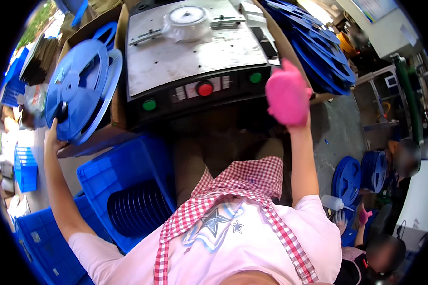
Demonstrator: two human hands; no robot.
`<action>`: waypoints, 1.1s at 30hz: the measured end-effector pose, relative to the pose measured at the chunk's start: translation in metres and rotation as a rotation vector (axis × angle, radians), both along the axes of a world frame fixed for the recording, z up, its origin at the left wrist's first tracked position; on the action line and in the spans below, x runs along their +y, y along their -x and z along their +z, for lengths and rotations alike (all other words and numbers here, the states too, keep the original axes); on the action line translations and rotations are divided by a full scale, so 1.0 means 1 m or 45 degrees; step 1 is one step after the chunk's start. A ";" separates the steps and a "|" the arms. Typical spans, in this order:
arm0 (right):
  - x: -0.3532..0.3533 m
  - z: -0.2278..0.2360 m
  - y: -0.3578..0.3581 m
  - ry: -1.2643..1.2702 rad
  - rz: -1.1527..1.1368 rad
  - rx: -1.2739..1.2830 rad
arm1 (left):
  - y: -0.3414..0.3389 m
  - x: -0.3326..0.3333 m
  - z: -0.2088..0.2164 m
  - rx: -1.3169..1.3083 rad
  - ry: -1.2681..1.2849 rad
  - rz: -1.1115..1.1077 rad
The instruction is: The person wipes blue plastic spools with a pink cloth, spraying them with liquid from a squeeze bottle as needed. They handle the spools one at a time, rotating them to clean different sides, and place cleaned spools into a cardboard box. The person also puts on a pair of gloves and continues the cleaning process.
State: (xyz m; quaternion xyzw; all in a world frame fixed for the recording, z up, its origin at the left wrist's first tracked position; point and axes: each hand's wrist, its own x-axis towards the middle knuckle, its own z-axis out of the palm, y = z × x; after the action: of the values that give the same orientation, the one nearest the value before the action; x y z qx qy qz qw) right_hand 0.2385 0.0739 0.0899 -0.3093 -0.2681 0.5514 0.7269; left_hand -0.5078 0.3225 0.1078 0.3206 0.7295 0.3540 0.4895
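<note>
My left hand (55, 137) is bare and grips the lower rim of a blue plastic reel (64, 102). This spoked reel leans in a cardboard box at the left, against another blue reel. A pink glove covers my right hand (289, 97), raised beside the front right corner of the machine (195, 61). Its fingers are foreshortened and blurred, so their pose is unclear. On the machine's metal top sits a round white piece (187, 15) wrapped in clear film, between two slotted bars. Its front panel has a red button (204, 89) flanked by two green ones.
Several blue reels (318, 47) fill a box at the right. By my left knee stands a blue crate (100, 166) with a row of dark discs (140, 206). A white squeeze bottle (333, 203) and more reels lie at the right, near other people.
</note>
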 end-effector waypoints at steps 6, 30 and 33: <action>0.061 -0.028 -0.124 0.271 -0.299 -0.407 | -0.144 -0.065 0.028 1.798 -1.108 -0.684; -0.071 -0.057 0.050 -0.083 0.114 -1.402 | -0.276 -0.154 0.016 1.974 -1.125 -0.672; -0.143 -0.171 0.125 0.246 1.126 -1.501 | -0.395 -0.272 0.011 0.936 -0.601 -1.401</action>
State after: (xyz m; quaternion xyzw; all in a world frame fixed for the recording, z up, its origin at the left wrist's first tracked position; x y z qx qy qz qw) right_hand 0.1135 -0.0687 -0.0813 -0.4797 -0.6635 0.5562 0.1421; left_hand -0.1128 0.0506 0.1185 0.8399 0.4832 0.0723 0.2365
